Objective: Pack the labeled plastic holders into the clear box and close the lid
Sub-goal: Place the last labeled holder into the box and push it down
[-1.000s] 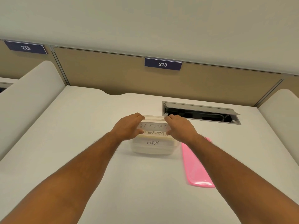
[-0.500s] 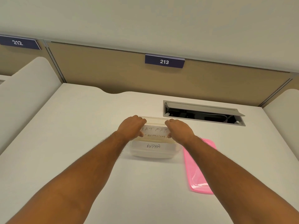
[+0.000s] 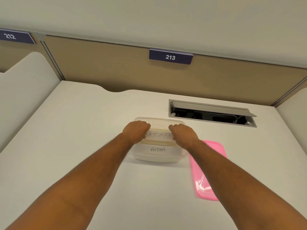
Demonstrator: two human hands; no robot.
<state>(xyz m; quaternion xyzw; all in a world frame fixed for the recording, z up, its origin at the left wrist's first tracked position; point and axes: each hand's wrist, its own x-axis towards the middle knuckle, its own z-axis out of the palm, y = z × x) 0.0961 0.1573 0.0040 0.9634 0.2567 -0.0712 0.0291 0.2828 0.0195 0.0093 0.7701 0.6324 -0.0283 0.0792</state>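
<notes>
A clear plastic box labelled ALPHA stands mid-desk. A holder labelled BATMAN lies flat inside it, near the top. My left hand grips the holder's left end and my right hand grips its right end, fingers curled over the far edge. Whatever lies under the BATMAN holder is hidden. The pink lid lies flat on the desk just right of the box, partly under my right forearm.
An open cable hatch is sunk into the desk behind and right of the box. A tan partition with a sign reading 213 closes the back. White side dividers flank the desk.
Both hands have pushed the BATMAN holder down into the box. The second label visible under it earlier is now out of sight. The view has shifted slightly.
</notes>
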